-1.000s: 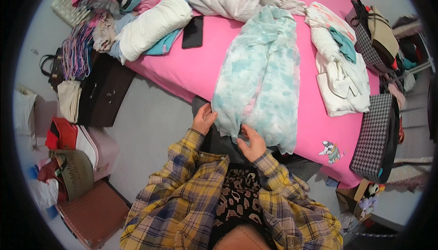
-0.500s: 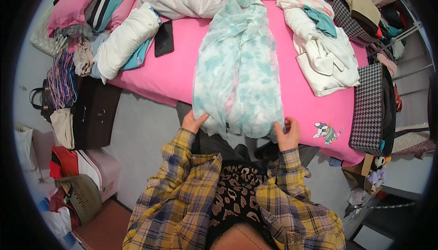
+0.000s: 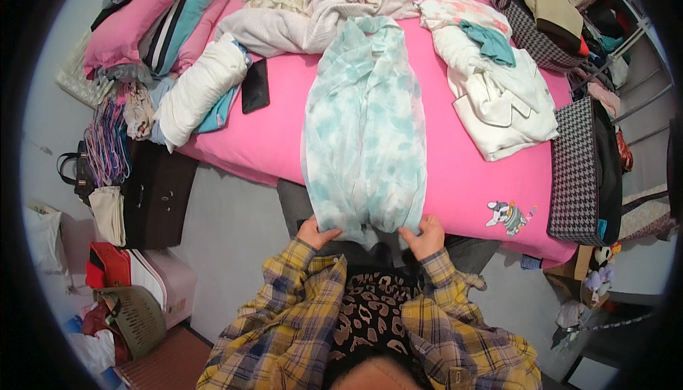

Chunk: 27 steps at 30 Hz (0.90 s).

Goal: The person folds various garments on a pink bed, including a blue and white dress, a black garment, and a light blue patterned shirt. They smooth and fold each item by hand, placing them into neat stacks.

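Note:
A sheer white garment with pale teal blotches (image 3: 363,127) lies lengthwise across the pink bed (image 3: 469,198), its near end hanging a little past the bed's edge. My left hand (image 3: 315,235) pinches the garment's near left corner between thumb and fingers. At the near right corner, my right hand (image 3: 425,237) grips the cloth the same way. The fabric stretches smooth between both hands and the far end, which rests by a crumpled off-white knit (image 3: 320,16).
Folded white clothes (image 3: 498,98) with a teal piece (image 3: 489,43) lie on the right. Houndstooth storage boxes (image 3: 575,169) flank the bed. Left are a black phone (image 3: 255,87), a rolled white bundle (image 3: 203,84) and pillows (image 3: 135,23). A dark suitcase (image 3: 160,194) stands beside the bed.
Both hands have drawn the garment's near end toward me and come closer together. The cloth looks narrower and straighter, and its far end has slid nearer, away from the knit.

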Available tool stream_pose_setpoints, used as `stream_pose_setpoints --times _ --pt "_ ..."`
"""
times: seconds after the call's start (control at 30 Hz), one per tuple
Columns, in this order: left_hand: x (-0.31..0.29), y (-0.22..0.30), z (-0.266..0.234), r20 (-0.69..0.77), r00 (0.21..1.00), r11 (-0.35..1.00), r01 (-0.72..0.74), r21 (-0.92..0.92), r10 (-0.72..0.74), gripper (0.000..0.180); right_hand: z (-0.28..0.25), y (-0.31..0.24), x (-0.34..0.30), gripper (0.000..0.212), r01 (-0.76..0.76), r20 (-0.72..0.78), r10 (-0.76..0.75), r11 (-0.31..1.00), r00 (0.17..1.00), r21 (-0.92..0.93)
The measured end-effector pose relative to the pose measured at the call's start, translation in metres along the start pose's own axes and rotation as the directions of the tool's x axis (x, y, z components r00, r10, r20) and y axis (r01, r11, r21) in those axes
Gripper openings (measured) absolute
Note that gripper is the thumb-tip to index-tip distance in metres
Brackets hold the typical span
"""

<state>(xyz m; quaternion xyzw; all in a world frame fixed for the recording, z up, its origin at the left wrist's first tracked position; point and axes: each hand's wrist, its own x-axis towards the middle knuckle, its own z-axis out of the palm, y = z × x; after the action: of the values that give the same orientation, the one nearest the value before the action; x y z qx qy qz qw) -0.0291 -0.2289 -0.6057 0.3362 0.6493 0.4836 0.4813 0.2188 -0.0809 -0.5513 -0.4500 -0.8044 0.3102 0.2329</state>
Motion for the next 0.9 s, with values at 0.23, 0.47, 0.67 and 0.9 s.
stream_pose_setpoints --times 0.23,0.47,0.67,0.9 --pt "-0.005 0.009 0.01 -0.086 0.996 1.0 0.001 0.009 0.0 0.031 0.028 0.014 -0.009 0.044 -0.41 0.348 0.253 0.751 0.903 0.518" --pt "-0.014 0.026 0.03 -0.081 0.958 0.879 0.215 -0.425 -0.274 0.039 0.041 0.025 -0.008 0.046 -0.674 0.626 0.254 0.335 0.737 0.658" --pt "-0.028 0.115 0.02 0.068 0.94 0.738 0.307 -0.6 -0.335 0.033 -0.003 -0.017 0.007 0.043 -0.54 0.526 0.136 0.095 0.839 0.836" --pt "0.098 0.13 -0.023 0.134 0.991 0.562 0.111 -0.82 0.0 0.044 -0.018 -0.051 0.129 0.034 -0.394 0.397 0.013 -0.095 0.918 0.914"
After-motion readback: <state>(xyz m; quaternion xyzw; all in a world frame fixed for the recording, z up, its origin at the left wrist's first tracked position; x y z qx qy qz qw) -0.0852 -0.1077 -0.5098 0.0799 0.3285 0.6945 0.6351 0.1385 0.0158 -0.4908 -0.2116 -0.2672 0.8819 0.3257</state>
